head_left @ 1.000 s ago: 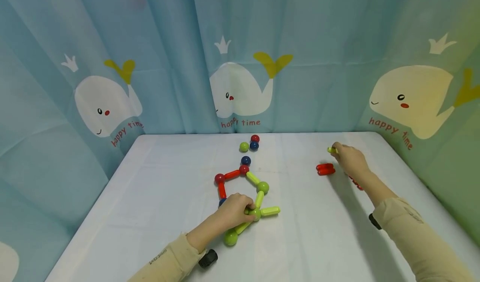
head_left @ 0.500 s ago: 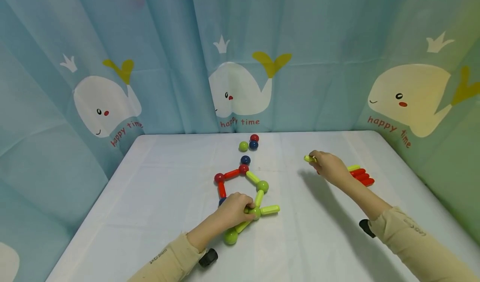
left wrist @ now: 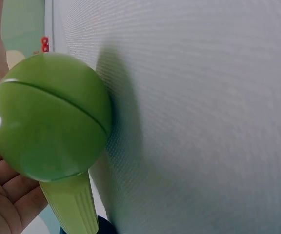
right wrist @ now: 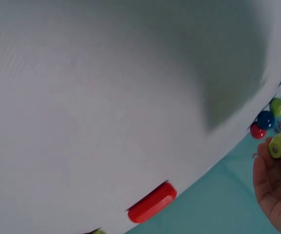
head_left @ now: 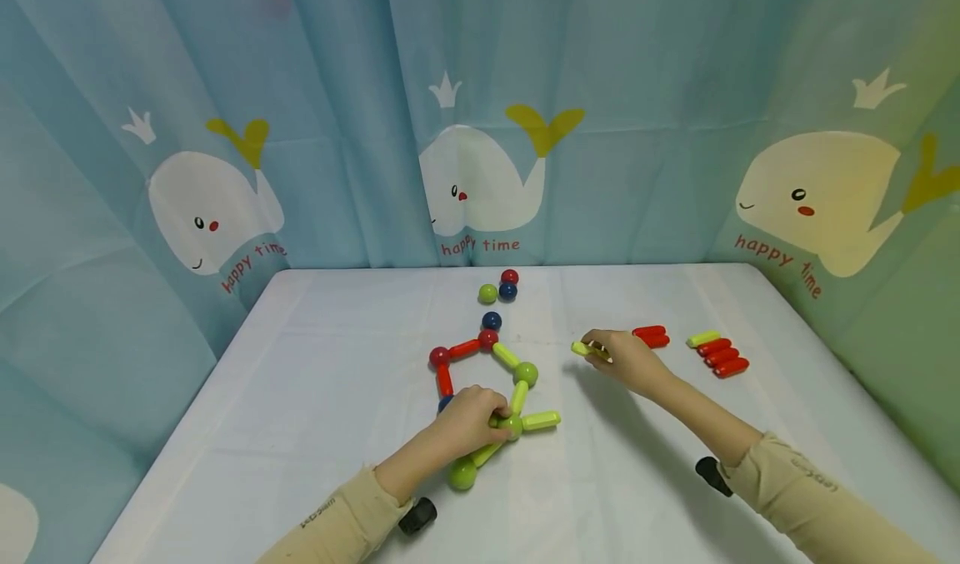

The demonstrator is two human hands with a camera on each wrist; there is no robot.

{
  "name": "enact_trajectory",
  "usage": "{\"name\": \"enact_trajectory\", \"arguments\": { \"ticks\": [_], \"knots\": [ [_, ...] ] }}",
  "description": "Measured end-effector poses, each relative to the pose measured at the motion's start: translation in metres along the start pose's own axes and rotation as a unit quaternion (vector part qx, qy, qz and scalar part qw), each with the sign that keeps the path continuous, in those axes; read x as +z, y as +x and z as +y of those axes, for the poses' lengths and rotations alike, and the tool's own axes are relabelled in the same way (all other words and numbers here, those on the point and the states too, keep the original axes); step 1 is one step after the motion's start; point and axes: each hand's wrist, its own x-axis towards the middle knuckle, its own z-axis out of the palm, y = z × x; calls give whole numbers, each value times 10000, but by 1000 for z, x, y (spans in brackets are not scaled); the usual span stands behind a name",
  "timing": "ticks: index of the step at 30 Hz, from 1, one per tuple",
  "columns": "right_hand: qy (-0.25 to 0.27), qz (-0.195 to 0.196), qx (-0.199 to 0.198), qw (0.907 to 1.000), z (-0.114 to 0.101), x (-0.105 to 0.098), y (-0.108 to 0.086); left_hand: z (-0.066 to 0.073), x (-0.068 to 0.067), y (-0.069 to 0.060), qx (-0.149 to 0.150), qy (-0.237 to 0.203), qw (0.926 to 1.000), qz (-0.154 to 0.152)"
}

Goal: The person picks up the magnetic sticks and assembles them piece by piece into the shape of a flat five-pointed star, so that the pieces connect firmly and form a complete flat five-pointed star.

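Leftward came my right hand (head_left: 626,359), pinching a green rod (head_left: 581,348); bumping the ring (head_left: 519,397) my left hand (head_left: 469,422) grips could break it.

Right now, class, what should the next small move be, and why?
Probably bring the yellow-green rod toward the green ball: the right grip holds that rod apart from the built shape, while the left grip seems to steady that ball.
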Motion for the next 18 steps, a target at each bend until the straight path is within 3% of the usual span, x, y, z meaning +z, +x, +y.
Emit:
{"name": "enact_trajectory", "arguments": {
  "ticks": [4,11,18],
  "knots": [
    [217,-117,-137,9996,-7,5,-1,0,0,0,-28,-27,10000,-10],
    [455,-477,50,9978,-20,13,1,3,-1,1,-62,-74,10000,4],
    [692,-848,-305,9935,-29,27,4,1,-2,0,27,-133,9999,-11]
  ]
}}
